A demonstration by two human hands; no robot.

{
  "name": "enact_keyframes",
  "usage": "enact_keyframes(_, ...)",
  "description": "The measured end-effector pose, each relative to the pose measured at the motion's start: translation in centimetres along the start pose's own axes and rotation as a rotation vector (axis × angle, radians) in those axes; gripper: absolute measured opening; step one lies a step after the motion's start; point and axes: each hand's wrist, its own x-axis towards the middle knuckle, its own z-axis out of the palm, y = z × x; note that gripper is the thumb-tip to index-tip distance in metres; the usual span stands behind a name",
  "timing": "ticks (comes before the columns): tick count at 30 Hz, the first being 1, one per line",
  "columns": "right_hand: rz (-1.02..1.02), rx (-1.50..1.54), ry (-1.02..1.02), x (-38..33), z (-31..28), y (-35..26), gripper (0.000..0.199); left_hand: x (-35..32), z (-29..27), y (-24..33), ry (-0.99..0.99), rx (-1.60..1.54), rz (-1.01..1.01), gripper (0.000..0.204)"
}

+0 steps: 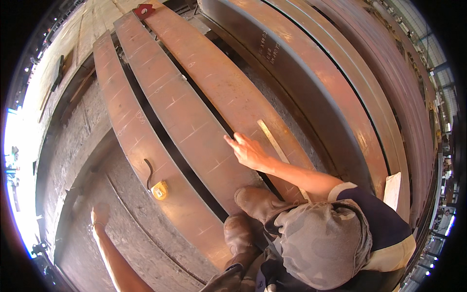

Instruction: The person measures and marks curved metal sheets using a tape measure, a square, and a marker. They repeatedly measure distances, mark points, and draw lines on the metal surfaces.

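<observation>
My left hand (pixel 100 214) reaches out from the lower edge and rests on a grey steel surface (pixel 87 160) at the lower left. Its fingers look curled, and I cannot make out anything in it. My right hand is out of view. A yellow tape measure (pixel 159 190) with a dark strap lies on a long rusty steel plate (pixel 131 131), to the right of my hand. A co-worker in a camouflage cap (pixel 316 243) crouches on the plates at the lower right. This person's hand (pixel 248 151) presses on the middle plate (pixel 180 102), beside a flat metal ruler (pixel 272 141).
Several long rusty plates with chalk marks run from the far left to the near right, with dark gaps between them. A red angle piece (pixel 144 9) sits at their far end. Bigger curved steel sections (pixel 340 87) fill the right side. A pale board (pixel 392 190) stands behind the co-worker.
</observation>
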Motion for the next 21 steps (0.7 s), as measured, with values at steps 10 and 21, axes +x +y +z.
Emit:
enact_keyframes(10,-0.146,-0.1,-0.057,2.0,1.1,-0.9,0.058,-1.8,-1.2,2.5,-0.015,-0.151,-0.109,0.021)
enact_keyframes(21,-0.139,-0.108,-0.13,1.5,1.1,-0.7,0.067,-1.2,-1.0,2.9,-0.051,-0.143,-0.126,0.019)
